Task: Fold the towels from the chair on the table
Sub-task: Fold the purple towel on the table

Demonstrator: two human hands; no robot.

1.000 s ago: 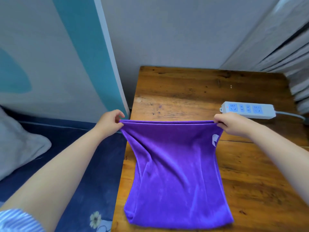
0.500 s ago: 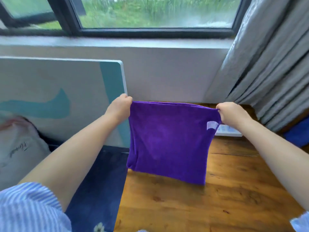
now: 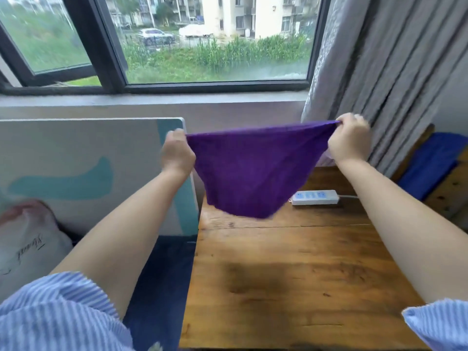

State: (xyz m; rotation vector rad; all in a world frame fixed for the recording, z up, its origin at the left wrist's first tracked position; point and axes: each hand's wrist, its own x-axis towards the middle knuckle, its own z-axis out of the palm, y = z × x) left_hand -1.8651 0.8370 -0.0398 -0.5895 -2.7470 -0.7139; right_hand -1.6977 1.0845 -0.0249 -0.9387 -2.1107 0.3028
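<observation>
A purple towel hangs in the air above the far end of the wooden table, clear of its surface. My left hand grips the towel's upper left corner. My right hand pinches the upper right corner, a little higher. The top edge is stretched taut between them and the cloth sags to a rounded point below. A blue towel lies on the wooden chair at the right, beyond the table.
A white power strip with its cable lies at the table's far right. A white and teal board leans against the wall left of the table. Grey curtains hang at the right. A pillow lies lower left.
Both hands have lifted the purple towel off the table and raised it high in front of the window. The view has tilted upward with it.
</observation>
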